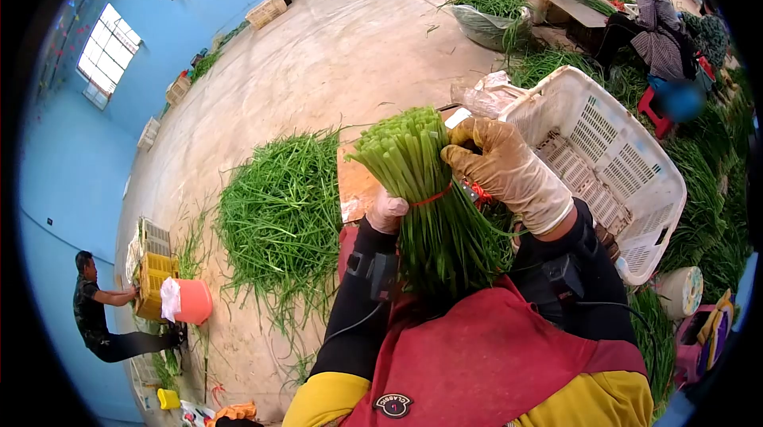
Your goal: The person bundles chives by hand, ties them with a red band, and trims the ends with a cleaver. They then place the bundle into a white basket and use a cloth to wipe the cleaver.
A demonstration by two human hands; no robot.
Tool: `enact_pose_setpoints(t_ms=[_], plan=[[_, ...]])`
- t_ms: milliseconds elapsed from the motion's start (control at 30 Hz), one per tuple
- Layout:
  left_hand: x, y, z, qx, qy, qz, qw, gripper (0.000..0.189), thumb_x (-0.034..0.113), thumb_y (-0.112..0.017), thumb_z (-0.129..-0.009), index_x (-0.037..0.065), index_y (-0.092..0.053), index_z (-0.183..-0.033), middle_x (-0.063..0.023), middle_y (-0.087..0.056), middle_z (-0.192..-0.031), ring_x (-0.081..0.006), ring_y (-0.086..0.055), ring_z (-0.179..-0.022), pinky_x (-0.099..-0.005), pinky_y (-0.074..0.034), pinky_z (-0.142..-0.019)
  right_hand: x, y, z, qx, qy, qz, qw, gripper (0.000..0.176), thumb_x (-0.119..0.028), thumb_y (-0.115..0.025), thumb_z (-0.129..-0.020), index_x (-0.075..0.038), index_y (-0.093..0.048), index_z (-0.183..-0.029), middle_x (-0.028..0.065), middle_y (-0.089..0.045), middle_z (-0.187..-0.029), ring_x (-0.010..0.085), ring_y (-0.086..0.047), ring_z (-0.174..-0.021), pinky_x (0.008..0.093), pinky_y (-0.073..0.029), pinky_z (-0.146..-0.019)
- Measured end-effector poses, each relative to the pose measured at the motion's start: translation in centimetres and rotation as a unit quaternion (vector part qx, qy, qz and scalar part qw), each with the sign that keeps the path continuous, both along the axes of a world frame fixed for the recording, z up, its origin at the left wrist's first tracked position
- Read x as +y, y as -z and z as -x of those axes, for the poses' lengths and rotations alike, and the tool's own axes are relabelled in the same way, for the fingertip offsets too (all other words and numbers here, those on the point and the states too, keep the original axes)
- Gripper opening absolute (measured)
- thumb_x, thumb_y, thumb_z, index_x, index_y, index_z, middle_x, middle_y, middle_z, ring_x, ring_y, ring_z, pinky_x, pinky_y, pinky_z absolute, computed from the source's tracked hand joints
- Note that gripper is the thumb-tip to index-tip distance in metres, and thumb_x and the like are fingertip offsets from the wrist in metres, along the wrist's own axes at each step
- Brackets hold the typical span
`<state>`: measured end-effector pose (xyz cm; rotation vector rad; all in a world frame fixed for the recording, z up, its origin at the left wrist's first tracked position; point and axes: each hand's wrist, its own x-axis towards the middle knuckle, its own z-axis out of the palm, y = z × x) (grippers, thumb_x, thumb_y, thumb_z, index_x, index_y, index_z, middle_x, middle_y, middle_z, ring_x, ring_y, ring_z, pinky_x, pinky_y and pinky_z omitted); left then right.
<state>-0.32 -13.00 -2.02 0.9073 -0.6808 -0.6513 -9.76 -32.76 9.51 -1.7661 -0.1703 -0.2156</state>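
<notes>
A thick bunch of chives (429,189) stands tilted in front of my body, pale cut ends up and dark leaves hanging toward my lap. A red band (431,195) circles it. My left hand (387,211) is closed round the left side of the bunch at band height; its fingers are mostly hidden behind the stalks. In a stained glove, my right hand (502,166) has its fingers curled against the upper right side of the stalks. Whatever its fingertips pinch is too small to make out. Red ties (481,193) lie just below that hand.
A loose pile of chives (278,220) covers the floor on my left. A white plastic crate (604,149) stands close on my right, with more greens beyond. A person (95,308) handles yellow crates (155,284) beside a pink bucket (193,301). Other people (652,26) sit at upper right.
</notes>
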Motion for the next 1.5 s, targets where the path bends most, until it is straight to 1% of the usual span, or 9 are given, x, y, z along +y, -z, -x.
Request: enact_pose_setpoints(t_ms=[500,600,833,1200,1267,1333,1400,1467,1500], plan=[[-0.5,-4.0,2.1,-0.044,-0.002,0.024,0.999,0.101,0.048,-0.081,-0.064,-0.003,-0.037,-0.139,-0.0207,-0.054,-0.131,-0.0335,-0.054,-0.12,-0.0444,-0.041,-0.103,1.0,2.3,-0.9,-0.031,-0.018,-0.326,0.945,0.01,-0.01,-0.064,-0.09,-0.001,-0.062,-0.094,0.0009,-0.059,-0.073,0.0077,-0.054,-0.061,0.0222,-0.044,-0.054],[-0.7,-4.2,2.3,-0.03,-0.003,0.022,0.999,0.099,0.048,-0.081,-0.066,-0.004,-0.037,-0.138,-0.0234,-0.055,-0.128,-0.0362,-0.054,-0.119,-0.0457,-0.041,-0.103,0.5,1.6,-1.3,-0.045,0.014,-0.083,0.995,0.011,-0.011,-0.067,-0.088,-0.002,-0.063,-0.092,-0.0003,-0.058,-0.073,0.007,-0.053,-0.062,0.023,-0.044,-0.055],[-0.3,-2.5,1.7,-0.082,-0.036,0.013,0.996,0.102,0.053,-0.081,-0.065,-0.004,-0.038,-0.138,-0.02,-0.055,-0.129,-0.0323,-0.056,-0.117,-0.0443,-0.043,-0.101,1.1,2.1,-0.8,-0.016,0.016,-0.151,0.988,0.013,-0.014,-0.069,-0.087,-0.002,-0.065,-0.09,-0.0003,-0.059,-0.074,0.0066,-0.052,-0.064,0.0231,-0.045,-0.056],[-0.9,-3.8,2.5,-0.067,-0.003,0.033,0.997,0.099,0.052,-0.08,-0.065,0.0,-0.039,-0.139,-0.0181,-0.054,-0.13,-0.0298,-0.054,-0.118,-0.0436,-0.043,-0.1,2.5,-0.2,-2.9,-0.23,0.121,-0.089,0.962,0.004,-0.006,-0.068,-0.085,-0.007,-0.064,-0.087,-0.0053,-0.059,-0.077,0.004,-0.053,-0.067,0.019,-0.045,-0.059],[-1.8,-5.1,3.0,-0.062,0.026,0.089,0.994,0.091,0.044,-0.084,-0.067,-0.003,-0.041,-0.133,-0.018,-0.059,-0.118,-0.0318,-0.065,-0.098,-0.0479,-0.056,-0.079,1.7,-1.8,-3.6,-0.242,0.158,-0.147,0.946,0.007,-0.009,-0.069,-0.083,-0.007,-0.064,-0.078,0.0006,-0.061,-0.067,0.0061,-0.055,-0.061,0.0239,-0.047,-0.05],[-1.6,-4.6,2.8,-0.059,0.029,0.086,0.994,0.094,0.046,-0.084,-0.066,-0.003,-0.04,-0.134,-0.0188,-0.058,-0.12,-0.0323,-0.065,-0.099,-0.048,-0.056,-0.081,0.0,-4.7,-3.5,-0.24,0.182,-0.165,0.939,0.006,-0.009,-0.07,-0.083,-0.01,-0.067,-0.088,-0.0014,-0.066,-0.079,0.0063,-0.058,-0.066,0.0201,-0.05,-0.057],[-1.3,-4.3,2.7,-0.058,0.027,0.086,0.994,0.097,0.048,-0.084,-0.066,-0.004,-0.039,-0.135,-0.0195,-0.057,-0.122,-0.0328,-0.065,-0.1,-0.0481,-0.055,-0.082,-2.3,-7.0,-4.1,-0.351,0.24,-0.153,0.892,0.008,-0.011,-0.071,-0.083,-0.009,-0.065,-0.089,0.0032,-0.068,-0.085,0.0092,-0.059,-0.066,0.0224,-0.051,-0.057],[-0.7,-4.1,2.8,-0.086,-0.042,0.088,0.991,0.097,0.053,-0.08,-0.068,-0.006,-0.041,-0.133,-0.0213,-0.057,-0.123,-0.0327,-0.064,-0.102,-0.0482,-0.055,-0.085,-7.9,-8.8,-3.4,-0.469,0.441,0.385,0.662,0.016,-0.015,-0.071,-0.084,-0.008,-0.063,-0.096,0.0056,-0.067,-0.088,0.01,-0.061,-0.069,0.0233,-0.052,-0.06],[-0.1,-3.7,2.5,-0.087,-0.05,0.089,0.991,0.097,0.053,-0.08,-0.068,-0.006,-0.041,-0.133,-0.0213,-0.057,-0.123,-0.0327,-0.064,-0.102,-0.0482,-0.055,-0.085,-7.5,-10.5,-2.8,-0.469,0.452,0.27,0.709,0.01,-0.014,-0.053,-0.092,-0.009,-0.055,-0.084,0.0027,-0.057,-0.074,0.0091,-0.054,-0.06,0.0235,-0.049,-0.055]])
